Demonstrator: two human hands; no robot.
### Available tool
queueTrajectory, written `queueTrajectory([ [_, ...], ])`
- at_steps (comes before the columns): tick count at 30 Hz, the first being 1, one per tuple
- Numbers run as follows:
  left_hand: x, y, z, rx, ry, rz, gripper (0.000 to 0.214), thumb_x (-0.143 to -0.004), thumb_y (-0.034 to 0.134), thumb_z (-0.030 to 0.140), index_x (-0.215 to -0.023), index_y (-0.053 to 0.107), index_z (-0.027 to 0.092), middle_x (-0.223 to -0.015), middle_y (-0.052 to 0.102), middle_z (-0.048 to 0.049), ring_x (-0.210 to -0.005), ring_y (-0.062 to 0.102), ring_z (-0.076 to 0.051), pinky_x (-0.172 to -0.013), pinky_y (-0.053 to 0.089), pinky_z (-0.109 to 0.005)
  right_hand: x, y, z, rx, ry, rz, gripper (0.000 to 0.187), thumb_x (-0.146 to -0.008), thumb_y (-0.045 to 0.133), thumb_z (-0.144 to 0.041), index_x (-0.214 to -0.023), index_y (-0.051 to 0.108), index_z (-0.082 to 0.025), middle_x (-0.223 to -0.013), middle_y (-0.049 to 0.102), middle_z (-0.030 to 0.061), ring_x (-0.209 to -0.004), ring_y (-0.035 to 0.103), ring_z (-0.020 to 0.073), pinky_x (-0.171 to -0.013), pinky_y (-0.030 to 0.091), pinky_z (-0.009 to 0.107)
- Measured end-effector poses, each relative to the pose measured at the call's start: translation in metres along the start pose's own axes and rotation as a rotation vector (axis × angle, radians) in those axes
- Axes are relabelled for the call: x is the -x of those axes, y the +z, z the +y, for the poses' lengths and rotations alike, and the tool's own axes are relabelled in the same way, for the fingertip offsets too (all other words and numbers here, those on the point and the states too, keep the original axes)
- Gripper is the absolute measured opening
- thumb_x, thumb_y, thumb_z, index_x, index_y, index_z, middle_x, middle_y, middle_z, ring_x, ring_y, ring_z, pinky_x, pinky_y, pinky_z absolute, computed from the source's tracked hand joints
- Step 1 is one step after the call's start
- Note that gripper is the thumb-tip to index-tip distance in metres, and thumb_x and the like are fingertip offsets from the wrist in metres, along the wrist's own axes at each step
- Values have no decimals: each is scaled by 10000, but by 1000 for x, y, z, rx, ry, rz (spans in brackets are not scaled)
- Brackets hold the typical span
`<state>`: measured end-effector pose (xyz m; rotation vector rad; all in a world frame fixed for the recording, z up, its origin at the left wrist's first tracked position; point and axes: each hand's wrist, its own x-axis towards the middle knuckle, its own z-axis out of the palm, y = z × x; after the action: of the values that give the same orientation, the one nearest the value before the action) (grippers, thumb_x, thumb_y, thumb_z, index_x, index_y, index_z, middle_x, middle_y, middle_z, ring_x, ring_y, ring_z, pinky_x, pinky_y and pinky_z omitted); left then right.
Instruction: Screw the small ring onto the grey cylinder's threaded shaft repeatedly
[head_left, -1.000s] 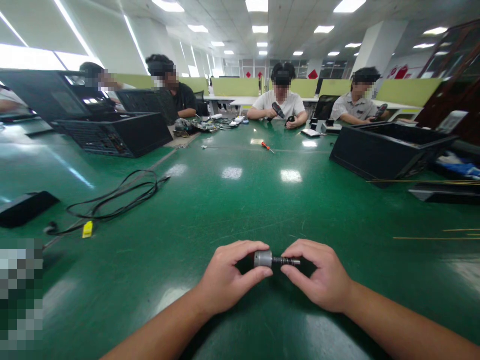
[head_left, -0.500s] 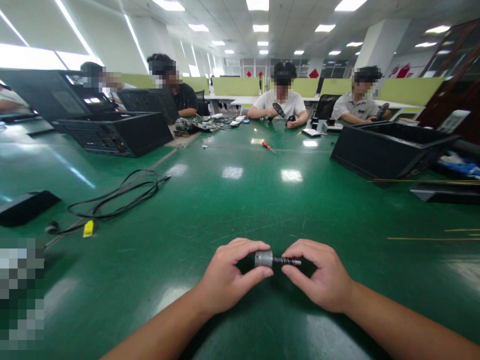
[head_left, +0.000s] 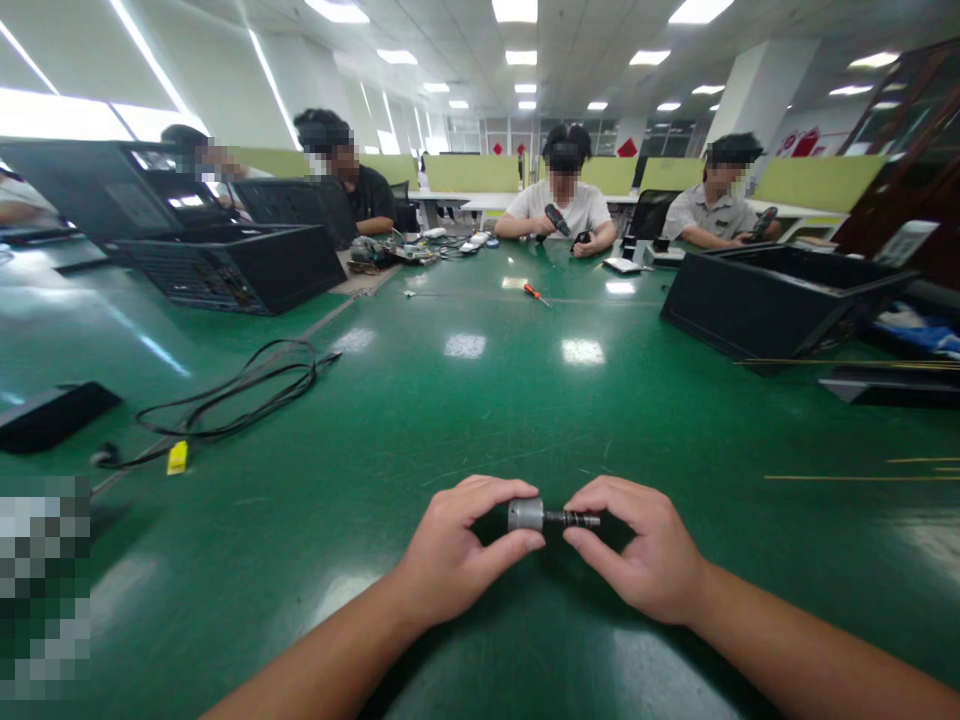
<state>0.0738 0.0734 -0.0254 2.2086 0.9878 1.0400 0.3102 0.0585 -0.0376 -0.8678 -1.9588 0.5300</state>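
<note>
Green table (head_left: 480, 400), left hand (head_left: 450, 560), right hand (head_left: 637, 555) pinching shaft (head_left: 551, 517), black case (head_left: 757, 300)

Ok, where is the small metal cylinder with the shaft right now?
Head view, low centre, over the near green table: the metal cylinder is held between both hands, left hand pinching its grey body, right hand its dark shaft.

Blk cable (head_left: 247, 390) left, red screwdriver (head_left: 534, 292) ctr, PC case (head_left: 772, 300) right.

small metal part (head_left: 551, 517): grey cylinder head with a thin dark ribbed shaft, lying level, head between left fingers (head_left: 517, 491), shaft tip between right fingers (head_left: 600, 492).
</note>
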Motion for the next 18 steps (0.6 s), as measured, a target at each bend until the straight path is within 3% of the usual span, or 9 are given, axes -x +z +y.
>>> queueTrajectory([
  [18,0,-1,3,-10,-8,6,278,-823,762,314,-1086,718,233,-984,769,-40,-895,718,-194,-861,555,-310,-1,-1,-1,20,-8,18,100,-854,685,-167,-944,657,-202,-800,693,17,-704,638,163,-676,484,283],
])
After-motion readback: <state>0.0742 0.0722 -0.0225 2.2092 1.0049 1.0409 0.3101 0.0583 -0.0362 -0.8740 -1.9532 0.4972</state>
